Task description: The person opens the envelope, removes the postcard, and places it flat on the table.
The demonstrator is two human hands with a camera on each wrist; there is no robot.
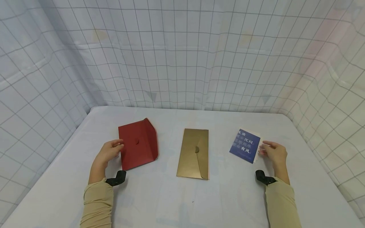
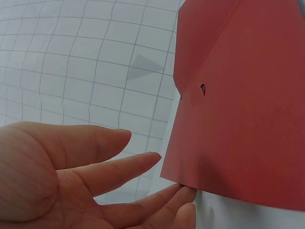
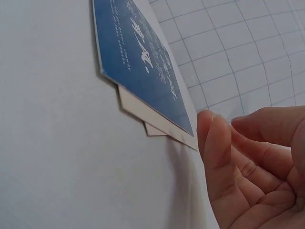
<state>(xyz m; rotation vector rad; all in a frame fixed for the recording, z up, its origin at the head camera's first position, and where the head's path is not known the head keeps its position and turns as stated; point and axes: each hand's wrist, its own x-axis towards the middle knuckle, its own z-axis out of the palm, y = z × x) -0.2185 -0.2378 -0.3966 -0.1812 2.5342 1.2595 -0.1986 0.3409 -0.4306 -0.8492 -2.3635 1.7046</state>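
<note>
A red envelope (image 1: 131,153) lies at the left with its flap (image 1: 152,139) unfolded to the right. My left hand (image 1: 106,154) is at its left edge, fingers loosely extended; in the left wrist view the lower fingertips (image 2: 188,192) meet the edge of the red paper. On the right lies a blue card (image 1: 244,146) with white lettering, over paler cards (image 3: 143,112) that stick out from beneath. My right hand (image 1: 276,155) is just right of this stack, its fingers loosely bent and holding nothing. In the right wrist view, a narrow gap seems to separate fingertips and cards.
Between the hands, a gold envelope (image 1: 188,158) with a closed flap lies on the white table (image 1: 222,196). White curtains with a grid pattern (image 1: 182,63) surround the back and sides. Black wrist devices (image 1: 117,179) sit on both forearms, over beige sleeves.
</note>
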